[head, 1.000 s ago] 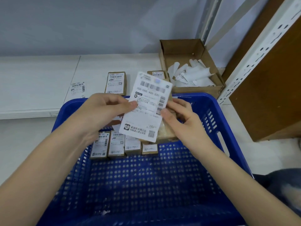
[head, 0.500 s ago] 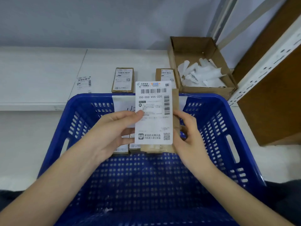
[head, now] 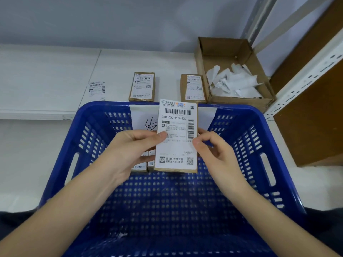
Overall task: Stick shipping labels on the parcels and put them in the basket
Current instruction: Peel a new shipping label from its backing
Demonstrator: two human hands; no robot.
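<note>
The shipping label [head: 176, 134], loose and tilted a second ago, now lies flat on the parcel [head: 198, 138] at the basket's [head: 259, 138] twelve o'clock, pinched by left hand [head: 130, 153] and right hand [head: 217, 154], almost ready to drop in.

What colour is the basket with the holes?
Blue; the basket shows best in the head view.

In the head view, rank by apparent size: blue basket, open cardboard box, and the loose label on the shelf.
1. Blue perforated plastic basket, though nearest the camera.
2. Open brown cardboard box holding white backing paper.
3. Loose white shipping label lying flat on the shelf.
</note>
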